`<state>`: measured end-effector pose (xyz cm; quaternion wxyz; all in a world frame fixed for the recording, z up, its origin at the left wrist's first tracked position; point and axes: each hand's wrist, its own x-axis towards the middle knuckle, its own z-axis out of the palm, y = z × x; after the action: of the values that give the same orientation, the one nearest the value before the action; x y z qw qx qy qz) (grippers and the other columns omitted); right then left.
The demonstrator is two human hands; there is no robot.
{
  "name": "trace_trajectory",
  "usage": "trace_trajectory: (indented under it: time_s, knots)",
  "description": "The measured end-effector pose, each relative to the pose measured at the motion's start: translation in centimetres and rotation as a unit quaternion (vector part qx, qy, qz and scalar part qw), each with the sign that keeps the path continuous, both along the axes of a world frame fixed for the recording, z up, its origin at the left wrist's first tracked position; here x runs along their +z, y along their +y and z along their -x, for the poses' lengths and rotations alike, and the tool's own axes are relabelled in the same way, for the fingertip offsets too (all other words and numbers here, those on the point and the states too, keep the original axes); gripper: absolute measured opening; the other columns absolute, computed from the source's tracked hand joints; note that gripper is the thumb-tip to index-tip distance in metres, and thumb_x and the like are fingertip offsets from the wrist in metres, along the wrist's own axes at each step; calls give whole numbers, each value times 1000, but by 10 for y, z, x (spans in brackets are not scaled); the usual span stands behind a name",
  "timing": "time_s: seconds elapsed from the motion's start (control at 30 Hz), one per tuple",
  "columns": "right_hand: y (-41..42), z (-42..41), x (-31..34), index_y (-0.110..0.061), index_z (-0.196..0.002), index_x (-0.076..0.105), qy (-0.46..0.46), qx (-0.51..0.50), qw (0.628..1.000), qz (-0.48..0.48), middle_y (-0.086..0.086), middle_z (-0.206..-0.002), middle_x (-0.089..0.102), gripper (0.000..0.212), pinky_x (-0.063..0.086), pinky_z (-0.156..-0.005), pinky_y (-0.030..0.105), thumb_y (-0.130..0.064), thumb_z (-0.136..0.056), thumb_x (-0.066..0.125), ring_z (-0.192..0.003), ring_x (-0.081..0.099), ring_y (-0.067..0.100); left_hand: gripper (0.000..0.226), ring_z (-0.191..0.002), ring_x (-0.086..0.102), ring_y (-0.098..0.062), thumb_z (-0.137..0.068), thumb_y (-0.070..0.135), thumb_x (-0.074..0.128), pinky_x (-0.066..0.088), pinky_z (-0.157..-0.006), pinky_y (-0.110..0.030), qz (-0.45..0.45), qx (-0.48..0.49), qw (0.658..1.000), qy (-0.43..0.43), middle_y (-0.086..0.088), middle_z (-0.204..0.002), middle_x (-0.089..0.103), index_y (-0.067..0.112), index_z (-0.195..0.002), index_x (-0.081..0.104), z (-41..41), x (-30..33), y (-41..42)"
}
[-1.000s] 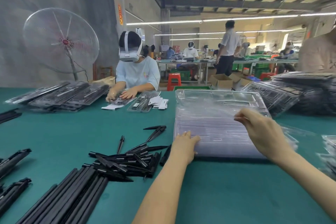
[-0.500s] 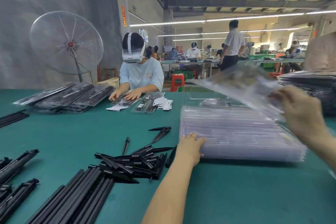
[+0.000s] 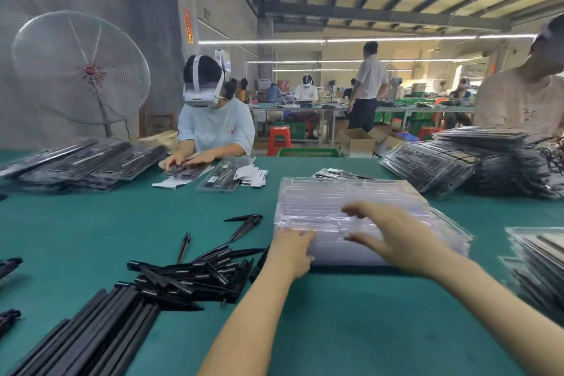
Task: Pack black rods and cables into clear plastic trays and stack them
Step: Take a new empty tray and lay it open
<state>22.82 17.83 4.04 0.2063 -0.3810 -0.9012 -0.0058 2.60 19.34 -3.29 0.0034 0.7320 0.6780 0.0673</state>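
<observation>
Clear plastic under both hands: stack of empty trays (image 3: 351, 201), centre of green bench (image 3: 91, 223)

Right hand (image 3: 396, 238) fingers (image 3: 354, 209) spread and loosely curved, over the near top of the stack; contact with the top tray cannot be told through motion blur. Left hand (image 3: 293, 250) fingers pressed together, flat against the stack's near-left edge, nothing pinched. Just left of that hand, a loose pile of short black pointed pieces (image 3: 195, 278) on the bench; a few more (image 3: 247, 221) lie apart beyond it. Long black rods (image 3: 100, 327) in a bundle at near left. Filled trays stacked at near right (image 3: 537, 259), far right (image 3: 476, 165) and far left (image 3: 82, 162). Across the bench a seated person in a headset (image 3: 210, 119) has both hands on a tray
</observation>
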Motion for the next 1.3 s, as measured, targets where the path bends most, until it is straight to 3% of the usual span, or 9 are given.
trace_trajectory:
  time_s: [0.13,0.23,0.4,0.53,0.77,0.87,0.93,1.1,1.3]
  knots:
    - [11,34,-37,-28,-152,6,-100,-128,987,5,-7,-161,-3,69,14,-115,45,-56,-96,34,-142,17,13,77,-107,56,-34,-86,23,50,43,-86,-33,-1,27,990,-141,-14,-122,60,37,-150,10,1,13,3]
    - [22,53,-43,-27,-152,5,-38,-206,974,-84,-3,-151,24,69,13,-111,52,-54,-96,35,-134,26,21,69,-97,57,-35,-90,26,43,43,-83,-35,8,27,988,-154,-13,-109,62,36,-150,9,2,16,2]
    - [43,65,-40,-27,-122,55,-88,-204,970,-103,-2,-134,36,43,17,-107,46,-56,-94,40,-130,26,21,45,-109,53,-38,-98,24,31,37,-82,-38,-24,19,995,-99,-19,-123,59,22,-143,38,-2,11,-2]
    - [50,70,-49,-19,-112,47,-80,-183,979,-38,-3,-120,55,41,40,-81,30,-55,-93,45,-112,52,17,42,-110,54,-38,-100,27,28,41,-84,-37,-41,57,992,-103,-22,-121,60,15,-126,57,-1,10,3]
    - [58,57,-27,-20,-86,43,291,-146,942,-82,-1,-82,59,21,29,-68,36,-37,-94,52,-73,51,24,57,-112,54,-35,-93,17,39,40,-85,-34,-76,151,974,-153,-18,-121,60,16,-149,25,12,22,30]
    - [55,51,-28,-17,-86,50,244,-137,951,-134,-2,-77,58,20,25,-67,34,-34,-94,55,-70,52,25,45,-105,52,-30,-94,15,39,36,-86,-36,-95,171,976,-98,-13,-119,60,12,-138,36,10,31,50]
    - [53,52,-39,-15,-90,54,176,-143,963,-145,-2,-81,60,21,25,-67,33,-36,-94,54,-75,55,24,40,-124,39,-28,-98,22,37,30,-102,-39,-87,168,982,-19,-13,-137,46,8,-136,40,9,31,65]
    - [53,52,-58,-15,-75,58,187,-114,945,-245,-7,-67,58,20,41,-56,33,-32,-84,64,-57,56,19,66,-147,-10,-22,-101,38,24,-4,-119,-47,-6,121,992,44,-8,-160,-11,10,-152,-9,22,23,92]
    - [61,56,-63,-17,-72,59,170,-103,939,-281,-10,-67,57,20,47,-52,31,-34,-82,57,-56,55,16,70,-147,-13,-18,-100,51,23,-7,-119,-44,23,103,992,67,-3,-160,-11,15,-152,-7,29,16,107]
